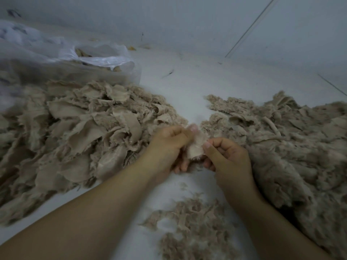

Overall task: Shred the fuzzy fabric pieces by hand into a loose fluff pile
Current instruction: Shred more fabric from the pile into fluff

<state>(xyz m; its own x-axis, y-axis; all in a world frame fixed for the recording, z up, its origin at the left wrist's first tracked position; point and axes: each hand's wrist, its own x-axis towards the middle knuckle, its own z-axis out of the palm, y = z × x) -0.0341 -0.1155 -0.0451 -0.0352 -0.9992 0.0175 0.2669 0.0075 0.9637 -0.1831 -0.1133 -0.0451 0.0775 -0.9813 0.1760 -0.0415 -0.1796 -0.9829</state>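
A small beige fuzzy fabric piece (196, 147) is pinched between both hands over the white surface. My left hand (169, 145) grips its left edge with thumb and fingers. My right hand (227, 156) grips its right edge, thumb on top. A large heap of beige fabric pieces (75, 132) with smooth backing showing lies to the left. A heap of looser beige fluff (293, 139) spreads to the right, touching my right wrist. Small torn scraps (193, 222) lie between my forearms.
A clear plastic bag (56, 57) holding more beige pieces sits at the back left. The white surface (197, 81) meets a pale wall (187, 21) behind. A few stray threads lie on the surface near the bag.
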